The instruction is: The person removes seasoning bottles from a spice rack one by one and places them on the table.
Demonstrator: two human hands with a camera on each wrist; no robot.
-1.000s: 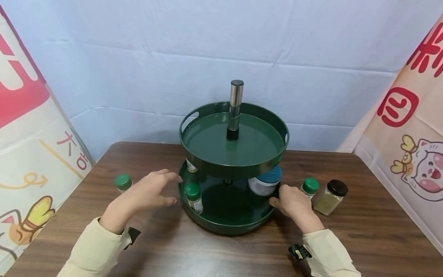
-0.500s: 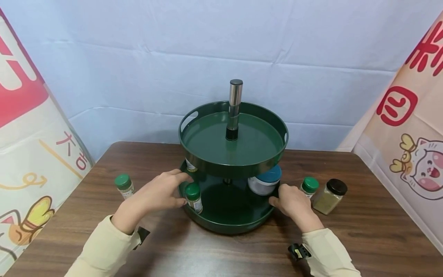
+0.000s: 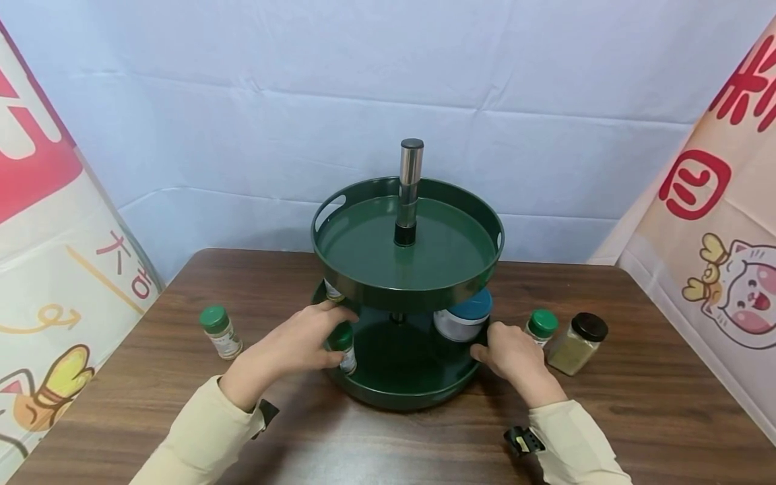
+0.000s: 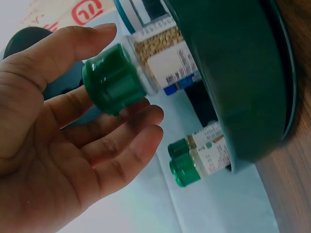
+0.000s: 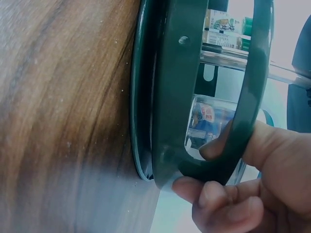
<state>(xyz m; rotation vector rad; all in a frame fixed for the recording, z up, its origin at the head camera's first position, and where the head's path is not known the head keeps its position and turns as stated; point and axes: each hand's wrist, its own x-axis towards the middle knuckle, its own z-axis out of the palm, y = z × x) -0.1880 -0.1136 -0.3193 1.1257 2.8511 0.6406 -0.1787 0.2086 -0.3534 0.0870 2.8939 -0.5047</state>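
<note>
My left hand (image 3: 299, 341) reaches over the lower tray (image 3: 388, 401) of a green two-tier turntable, around a spice jar (image 3: 347, 357) with a green cap. In the left wrist view the thumb and spread fingers stand on either side of the jar's green cap (image 4: 114, 80), with gaps showing; pale seeds fill its clear body. My right hand (image 3: 512, 351) grips the lower tray's right side. Up close in the right wrist view, its thumb goes through the handle cutout and its fingers (image 5: 214, 194) curl at the tray rim (image 5: 255, 82).
The upper tray (image 3: 364, 236) surrounds a metal post (image 3: 410, 175). Below it sit a blue-lidded tub (image 3: 463, 323) and a partly hidden jar (image 3: 333, 292). On the wooden table (image 3: 351, 451), a green-capped jar (image 3: 222, 337) stands left; another (image 3: 541, 325) and a black-lidded jar (image 3: 576, 347) stand right.
My left hand has moved right, from outside the lower tray to around the green-capped jar, uncovering the jar on the left of the table. The right hand has stayed at the tray rim.
</note>
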